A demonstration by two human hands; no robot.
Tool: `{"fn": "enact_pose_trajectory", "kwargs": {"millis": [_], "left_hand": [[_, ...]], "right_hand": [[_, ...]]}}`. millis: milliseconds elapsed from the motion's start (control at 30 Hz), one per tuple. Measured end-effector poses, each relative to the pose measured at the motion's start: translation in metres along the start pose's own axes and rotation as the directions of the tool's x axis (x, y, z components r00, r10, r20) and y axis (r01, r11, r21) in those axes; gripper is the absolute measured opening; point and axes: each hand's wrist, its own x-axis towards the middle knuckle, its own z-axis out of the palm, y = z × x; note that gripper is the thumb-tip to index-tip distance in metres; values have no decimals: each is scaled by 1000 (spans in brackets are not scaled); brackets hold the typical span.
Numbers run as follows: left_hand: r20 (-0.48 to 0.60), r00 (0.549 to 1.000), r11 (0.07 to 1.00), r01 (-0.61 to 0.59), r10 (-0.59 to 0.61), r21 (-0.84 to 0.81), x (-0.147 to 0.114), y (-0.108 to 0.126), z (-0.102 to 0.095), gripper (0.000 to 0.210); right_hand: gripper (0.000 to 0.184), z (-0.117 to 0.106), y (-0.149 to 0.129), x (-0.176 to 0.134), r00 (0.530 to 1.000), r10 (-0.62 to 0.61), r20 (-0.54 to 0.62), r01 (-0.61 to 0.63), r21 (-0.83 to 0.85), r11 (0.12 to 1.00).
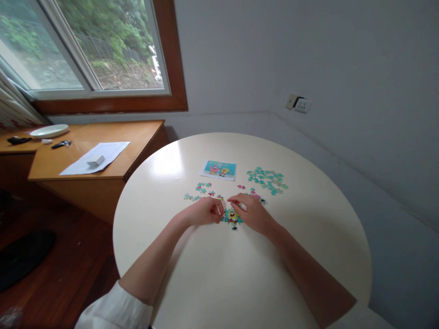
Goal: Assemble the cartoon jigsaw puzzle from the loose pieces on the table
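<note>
Fingers (219, 211) of the left hand (205, 211) pinch shut on a small white puzzle piece (218, 209); the right hand (252, 212) curls, fingertips pressing the joined puzzle section (233, 217) flat on the counter (192, 274). Such pieces look light, thin and stiff, probably best gripped by their edges. Loose pieces (268, 179) lie beyond, near a reference picture (218, 169).

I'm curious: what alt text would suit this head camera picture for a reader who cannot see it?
Two bare hands, left hand and right hand, meet over a partly joined cartoon jigsaw on a round white table. Loose pieces and a reference picture lie beyond; a wooden desk stands under a window.
</note>
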Motion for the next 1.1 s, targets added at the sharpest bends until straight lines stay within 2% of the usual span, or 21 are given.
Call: {"fn": "enact_pose_trajectory", "kwargs": {"millis": [533,767,1100], "left_hand": [[-25,999,997,31,-29,71,-1,3,2,15],[-61,998,989,-18,27,149,-1,5,4,8],[-80,996,979,-22,39,202,-2,10,5,4]], "right_hand": [[16,-1,-1,1,1000,0,16,-1,7,1000],[16,-1,-1,1,1000,7,11,-7,10,1000],[16,-1,-2,1,1000,4,9,-4,6,1000]]}}
